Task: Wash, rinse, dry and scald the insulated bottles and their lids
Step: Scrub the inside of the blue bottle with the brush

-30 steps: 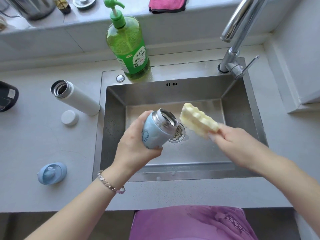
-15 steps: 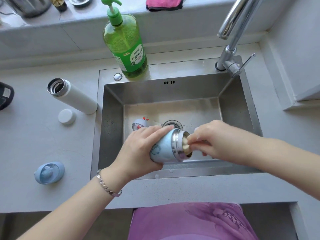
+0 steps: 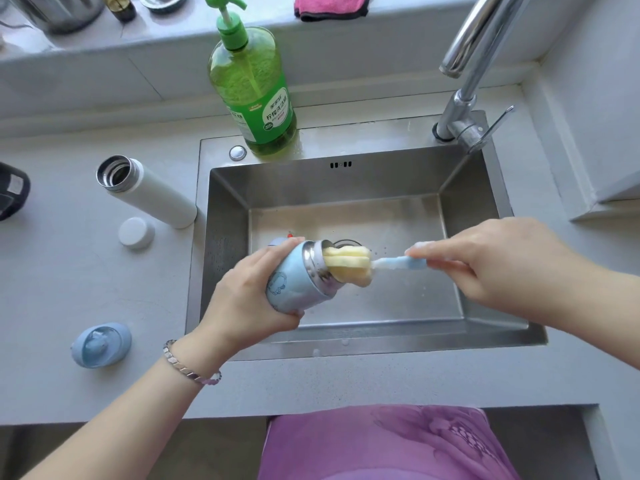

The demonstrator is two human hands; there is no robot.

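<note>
Over the sink (image 3: 346, 181), the left hand (image 3: 249, 299) curls round the blue bottle (image 3: 294, 282), mouth toward three o'clock. From three o'clock, the right hand (image 3: 491, 265) pinches the sponge brush (image 3: 349, 268) by its handle. The soapy bottle is probably slippery; grip its barrel.

Silver bracelet (image 3: 191, 367) on left wrist, purple garment (image 3: 381, 445).

Blue bottle (image 3: 294, 278) tilted over sink (image 3: 346, 344); white bottle (image 3: 149, 192) upright, uncapped, white lid (image 3: 136, 232) and blue lid (image 3: 101, 344) nearby.
</note>
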